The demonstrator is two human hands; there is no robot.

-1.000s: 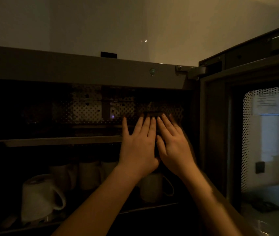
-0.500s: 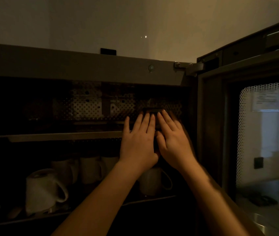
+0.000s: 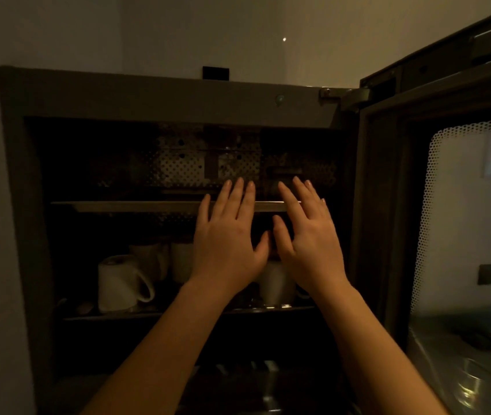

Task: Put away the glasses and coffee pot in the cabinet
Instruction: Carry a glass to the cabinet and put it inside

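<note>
1. A dim view into an open cabinet, its door swung out to the right. Two bare forearms reach up from the bottom of the picture toward the upper shelf.

2. The left hand and the right hand are both flat and empty, fingers spread, palms facing into the cabinet. They hold nothing.

3. Just beyond the right hand's fingertips, on the upper shelf against the perforated back panel, sits a dark object. It is too shadowed to identify; it may be the coffee pot, but that cannot be confirmed. No drinking glasses can be made out anywhere.

4. On the lower shelf stand pale mugs, one large white mug at the left with its handle facing right, others behind it and behind the hands.

5. Judged step: the dark object appears to have just been set on the upper shelf, and the hands are letting go of it.

6. The next move likely calls for drawing both hands straight back without brushing the object, then either fetching another item or shutting the door.

7. Compared with a second ago: the hands were pressed together side by side, fingertips at the dark object. Now they have parted, with a gap between them, and sit lower, across the shelf's front edge. The camera has also pulled back, showing more of the cabinet.
</note>
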